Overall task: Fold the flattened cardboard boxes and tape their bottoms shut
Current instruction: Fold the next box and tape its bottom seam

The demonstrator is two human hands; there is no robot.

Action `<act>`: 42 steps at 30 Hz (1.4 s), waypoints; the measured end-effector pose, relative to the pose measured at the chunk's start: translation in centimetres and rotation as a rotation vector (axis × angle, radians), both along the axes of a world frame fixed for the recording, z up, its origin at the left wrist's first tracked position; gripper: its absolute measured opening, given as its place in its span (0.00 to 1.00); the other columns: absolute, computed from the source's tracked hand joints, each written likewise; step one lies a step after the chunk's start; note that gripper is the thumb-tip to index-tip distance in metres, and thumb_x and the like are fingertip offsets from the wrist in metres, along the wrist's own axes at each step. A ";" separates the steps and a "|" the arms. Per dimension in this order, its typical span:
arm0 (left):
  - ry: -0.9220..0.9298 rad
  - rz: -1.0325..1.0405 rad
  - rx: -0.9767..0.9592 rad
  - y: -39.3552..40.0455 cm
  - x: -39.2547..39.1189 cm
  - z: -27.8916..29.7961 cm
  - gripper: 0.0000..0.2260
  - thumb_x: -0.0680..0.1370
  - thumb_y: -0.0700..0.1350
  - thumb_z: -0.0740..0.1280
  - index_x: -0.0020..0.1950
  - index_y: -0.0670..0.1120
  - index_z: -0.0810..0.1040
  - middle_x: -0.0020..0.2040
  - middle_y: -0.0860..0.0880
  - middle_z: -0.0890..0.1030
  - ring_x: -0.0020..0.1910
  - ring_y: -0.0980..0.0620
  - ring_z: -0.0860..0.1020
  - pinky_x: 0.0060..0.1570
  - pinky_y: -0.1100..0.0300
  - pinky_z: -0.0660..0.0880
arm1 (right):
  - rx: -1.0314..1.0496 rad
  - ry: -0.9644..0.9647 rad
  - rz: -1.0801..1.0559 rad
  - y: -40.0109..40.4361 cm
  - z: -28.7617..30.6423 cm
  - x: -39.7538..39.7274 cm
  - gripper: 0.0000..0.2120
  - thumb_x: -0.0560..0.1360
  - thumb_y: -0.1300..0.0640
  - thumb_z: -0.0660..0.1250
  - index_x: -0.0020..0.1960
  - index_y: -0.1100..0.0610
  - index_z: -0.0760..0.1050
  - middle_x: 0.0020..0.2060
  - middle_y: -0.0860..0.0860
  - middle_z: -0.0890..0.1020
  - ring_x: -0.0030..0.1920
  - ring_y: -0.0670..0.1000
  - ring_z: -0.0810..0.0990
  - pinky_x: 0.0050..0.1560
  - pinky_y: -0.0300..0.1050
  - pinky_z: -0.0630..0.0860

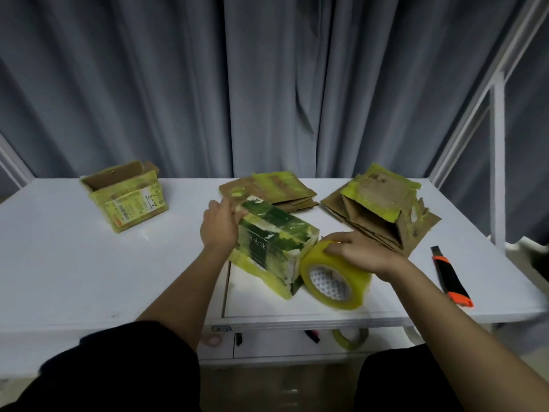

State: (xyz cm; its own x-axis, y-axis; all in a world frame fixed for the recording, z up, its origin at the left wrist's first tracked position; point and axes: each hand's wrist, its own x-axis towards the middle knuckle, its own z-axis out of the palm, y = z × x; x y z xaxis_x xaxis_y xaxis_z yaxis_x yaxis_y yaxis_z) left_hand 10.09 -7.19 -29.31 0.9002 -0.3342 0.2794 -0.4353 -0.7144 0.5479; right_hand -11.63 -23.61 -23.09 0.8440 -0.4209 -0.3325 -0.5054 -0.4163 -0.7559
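A green-and-white printed cardboard box (273, 242), wrapped in yellowish tape, lies tilted on the white table (74, 263) in the middle. My left hand (219, 227) grips its far left end. My right hand (356, 251) rests on top of a big roll of yellow tape (332, 281), which stands on edge against the box's right side. Flattened cardboard boxes (279, 188) lie stacked behind. Another pile (383, 212) at the right has one box partly opened on top.
A folded open-topped box (130, 197) stands at the back left of the table. An orange-and-black utility knife (451, 278) lies near the right edge. Grey curtains hang behind, a white frame (499, 114) rises at the right. A second tape roll (350, 337) sits on a lower shelf.
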 end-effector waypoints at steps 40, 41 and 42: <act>0.843 -0.157 -0.375 10.8 -8.3 -0.4 0.28 0.66 0.71 0.67 0.48 0.48 0.78 0.53 0.47 0.79 0.54 0.49 0.77 0.56 0.51 0.74 | -0.730 -0.158 0.587 7.4 -6.7 12.3 0.22 0.84 0.47 0.40 0.77 0.41 0.51 0.77 0.38 0.52 0.77 0.42 0.47 0.75 0.52 0.34; 0.815 -0.122 -0.348 10.9 -8.3 -0.7 0.24 0.69 0.68 0.67 0.46 0.47 0.76 0.52 0.48 0.78 0.52 0.51 0.77 0.52 0.54 0.73 | -0.769 -0.151 0.604 7.5 -7.1 12.2 0.22 0.84 0.47 0.40 0.77 0.41 0.49 0.77 0.39 0.51 0.77 0.42 0.46 0.75 0.53 0.34; 0.787 -0.099 -0.333 11.0 -8.2 -0.8 0.22 0.71 0.65 0.67 0.44 0.46 0.75 0.50 0.49 0.78 0.50 0.52 0.76 0.48 0.56 0.72 | -0.801 -0.151 0.611 7.5 -7.3 12.3 0.22 0.84 0.47 0.40 0.77 0.41 0.48 0.77 0.39 0.50 0.77 0.43 0.45 0.75 0.53 0.35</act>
